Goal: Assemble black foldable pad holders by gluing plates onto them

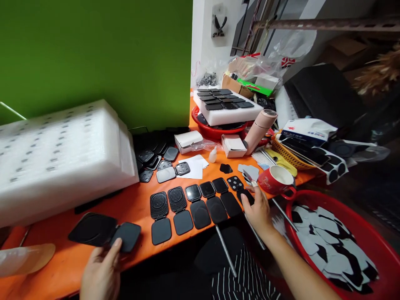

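Note:
My left hand (101, 268) pinches an opened black hinged case (126, 236) at the left front of the orange table. My right hand (258, 206) is over the right end of a row of opened black cases, with a small thin piece (248, 176) at its fingertips. Beneath that hand lies a case with round silver dots (235, 183), its lower half partly covered. Two cases in the row have a ridged upper half (158, 204); one shows a shiny mirror-like face (193, 192). A black cut-out sheet (226, 168) and white cut-out sheets (242, 168) lie just beyond.
White foam blocks (62, 146) stand at the left. A red mug (276, 180), a pink bottle (261, 129) and a yellow basket (292, 153) are at the right. Farther back, black pieces lie on a foam block (215, 116). A red tub (371, 233) holds cut pieces at the lower right.

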